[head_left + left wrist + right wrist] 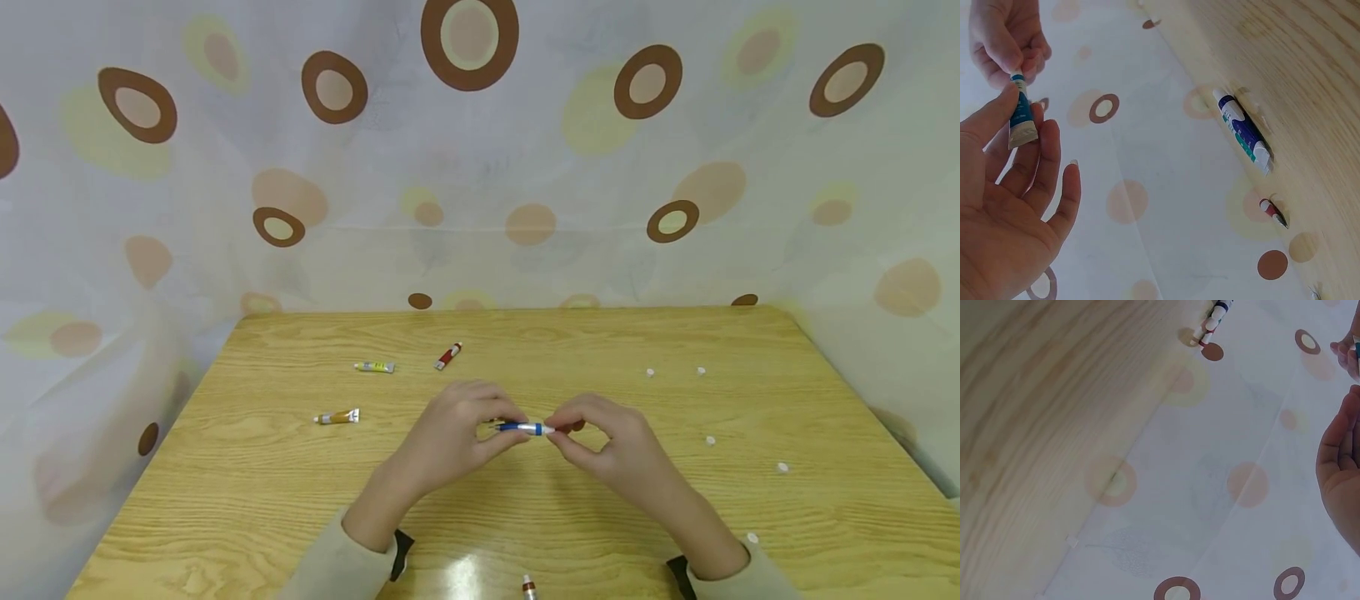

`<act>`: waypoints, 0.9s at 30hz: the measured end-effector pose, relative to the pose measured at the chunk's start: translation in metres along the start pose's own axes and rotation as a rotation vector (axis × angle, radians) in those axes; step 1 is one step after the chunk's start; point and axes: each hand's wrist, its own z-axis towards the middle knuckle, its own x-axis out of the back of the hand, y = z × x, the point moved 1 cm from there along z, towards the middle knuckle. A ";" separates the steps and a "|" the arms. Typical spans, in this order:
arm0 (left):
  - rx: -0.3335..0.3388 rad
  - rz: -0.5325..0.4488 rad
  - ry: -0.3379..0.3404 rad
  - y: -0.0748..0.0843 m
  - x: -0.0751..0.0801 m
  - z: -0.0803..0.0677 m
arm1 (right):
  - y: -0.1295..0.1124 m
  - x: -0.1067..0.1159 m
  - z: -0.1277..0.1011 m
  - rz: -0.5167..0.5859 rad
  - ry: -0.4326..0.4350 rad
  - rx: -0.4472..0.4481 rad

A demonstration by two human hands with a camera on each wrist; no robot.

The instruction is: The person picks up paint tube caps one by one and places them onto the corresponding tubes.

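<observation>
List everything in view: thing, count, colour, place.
blue paint tube: one, blue and white, held above the table between both hands.
small tubes: three on the left half of the table, yellow, red, brown; one more, reddish, at the near edge.
white caps: about six, white, scattered on the right half.
table: one, light wood.
curtain: white with brown and yellow rings, behind the table.
left hand: pinches the tube's flat end.
right hand: pinches its cap end.
</observation>
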 end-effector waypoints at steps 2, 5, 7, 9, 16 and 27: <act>-0.001 -0.001 0.004 0.000 0.000 0.000 | -0.001 0.000 0.000 0.007 0.001 -0.015; -0.005 0.006 0.010 0.001 0.000 0.000 | 0.000 0.000 0.000 0.028 -0.007 -0.044; -0.003 0.002 0.011 0.001 0.000 0.000 | 0.001 0.000 0.000 0.040 -0.016 -0.063; -0.002 0.002 0.013 0.001 0.000 -0.001 | 0.002 0.000 -0.001 0.046 -0.027 -0.082; -0.005 0.015 0.019 0.001 0.000 -0.001 | 0.003 -0.001 -0.002 0.052 -0.057 -0.127; 0.021 0.011 0.025 0.000 0.001 -0.001 | 0.000 -0.002 0.000 0.027 -0.050 -0.070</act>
